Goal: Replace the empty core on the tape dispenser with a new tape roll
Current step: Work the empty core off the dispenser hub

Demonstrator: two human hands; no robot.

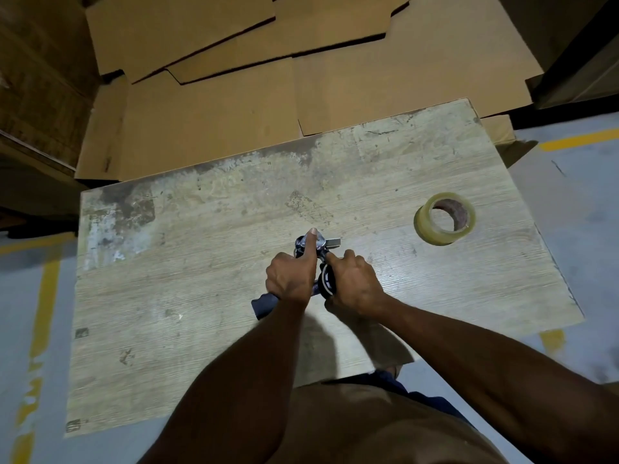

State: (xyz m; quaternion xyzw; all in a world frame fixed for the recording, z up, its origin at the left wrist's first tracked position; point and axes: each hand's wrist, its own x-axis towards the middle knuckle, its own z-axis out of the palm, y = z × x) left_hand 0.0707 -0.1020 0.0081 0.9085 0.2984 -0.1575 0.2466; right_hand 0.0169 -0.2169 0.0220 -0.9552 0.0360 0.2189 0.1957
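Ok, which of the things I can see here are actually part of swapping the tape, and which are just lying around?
Part of the job:
- tape dispenser, held by both hands: left hand on the handle side, right hand at the spool
- new tape roll, lying alone on the table's right side
- wooden table, the work surface

Just lying about:
- flattened cardboard sheets beyond the table

I looked down on a worn, pale wood-grain table, its top scuffed and stained darker toward the far-left corner. A roll of clear tape lay flat near the right edge, towards the far side, its hollow core facing up. Flattened cardboard sheets overlapped the table's far edge and spread away behind it. The table stood on a grey floor marked with yellow lines.
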